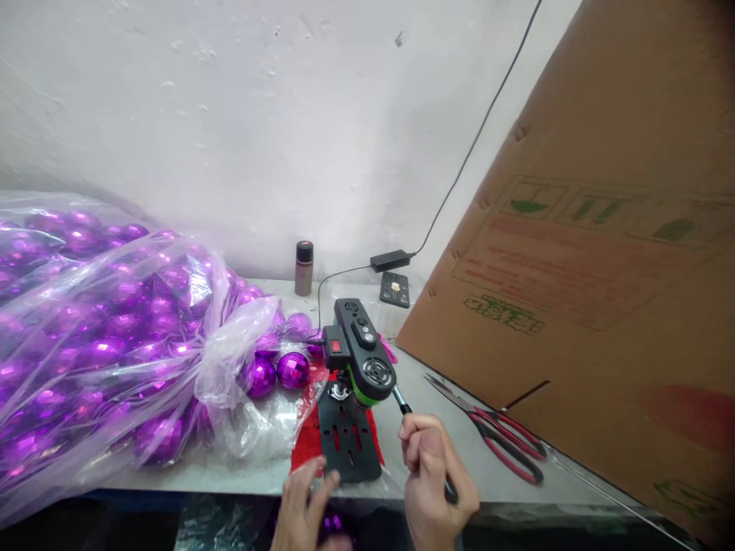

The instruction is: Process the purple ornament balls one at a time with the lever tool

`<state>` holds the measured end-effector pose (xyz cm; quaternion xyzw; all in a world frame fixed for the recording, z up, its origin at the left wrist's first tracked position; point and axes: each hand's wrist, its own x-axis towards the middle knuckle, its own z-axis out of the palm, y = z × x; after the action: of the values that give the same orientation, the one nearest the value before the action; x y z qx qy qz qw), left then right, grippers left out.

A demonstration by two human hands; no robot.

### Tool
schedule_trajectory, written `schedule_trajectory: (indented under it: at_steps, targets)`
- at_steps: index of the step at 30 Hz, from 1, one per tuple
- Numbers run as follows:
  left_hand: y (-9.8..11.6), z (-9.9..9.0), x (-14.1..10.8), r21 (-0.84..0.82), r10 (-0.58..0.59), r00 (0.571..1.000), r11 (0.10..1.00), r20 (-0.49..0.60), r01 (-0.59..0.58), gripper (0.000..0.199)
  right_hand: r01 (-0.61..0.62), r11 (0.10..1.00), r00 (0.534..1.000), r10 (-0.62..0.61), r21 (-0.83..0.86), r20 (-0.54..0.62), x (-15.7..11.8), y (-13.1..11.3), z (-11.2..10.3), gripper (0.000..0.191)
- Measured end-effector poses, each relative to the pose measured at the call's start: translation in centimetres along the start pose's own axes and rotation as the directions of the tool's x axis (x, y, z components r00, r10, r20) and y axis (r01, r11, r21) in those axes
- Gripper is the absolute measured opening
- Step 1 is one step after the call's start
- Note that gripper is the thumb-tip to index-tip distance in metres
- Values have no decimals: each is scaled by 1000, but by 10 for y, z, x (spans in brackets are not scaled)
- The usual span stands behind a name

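Observation:
A black and green small machine with round vents and a red switch stands on a slotted black base plate at the bench's middle. My right hand is closed around a black-handled tool with a metal shaft; the shaft's far end meets the outline of the machine's right side, and whether it touches I cannot tell. At the bench's front edge, my left hand is open with fingers apart, close to the base plate's lower left corner and holding nothing visible. Red material lies under the plate.
A clear bag of shiny purple balls fills the left side. Red-and-black-handled scissors lie at right, before a large cardboard box. Behind stand a small bottle, a power adapter with cable and a black card.

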<state>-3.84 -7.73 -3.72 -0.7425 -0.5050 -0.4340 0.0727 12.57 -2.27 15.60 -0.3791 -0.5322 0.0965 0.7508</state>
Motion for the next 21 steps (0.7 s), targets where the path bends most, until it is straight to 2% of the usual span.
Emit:
schedule_trajectory:
  at_steps: [3, 4, 6, 9, 11, 14, 16, 17, 19, 21]
  targets:
    - [-39, -7, 83, 67, -143, 989, 987, -28, 144, 47, 1, 1000, 1000, -1, -9, 4, -1, 0, 0, 48]
    - [-51, -7, 111, 109, -202, 979, 974, 21, 199, 50, 3, 1000, 1000, -3, -15, 6, -1, 0, 0, 48]
    - [-72, -4, 156, 144, -233, 933, 969, 275, 200, 58, 14, 1000, 1000, -14, -22, 16, -2, 0, -1, 48]
    - [-93, 4, 193, 133, -245, 886, 969, 394, 209, 68, 33, 999, 999, -32, -33, 31, -2, -1, -2, 48]
    - [-98, 6, 201, 113, -259, 879, 966, 400, 233, 66, 36, 999, 999, -35, -36, 32, -1, -3, -1, 49]
    - [-90, -2, 195, 66, -269, 876, 962, 400, 265, 64, 16, 999, 999, -15, -34, 31, 6, -10, 1, 49]
    - [-76, -10, 181, -57, -345, 862, 918, 370, 392, 67, -5, 1000, 999, 6, -30, 32, 15, -18, 4, 50]
    - [-67, -14, 173, -165, -410, 840, 857, 355, 488, 70, -16, 999, 999, 17, -29, 40, 20, -22, 5, 51]
    - [-49, -19, 153, -410, -547, 758, 638, 355, 652, 76, -32, 999, 997, 34, -35, 62, 30, -29, 7, 51]
    - [-32, -18, 132, -561, -643, 667, 416, 376, 716, 81, -38, 998, 995, 42, -46, 86, 37, -33, 7, 52]
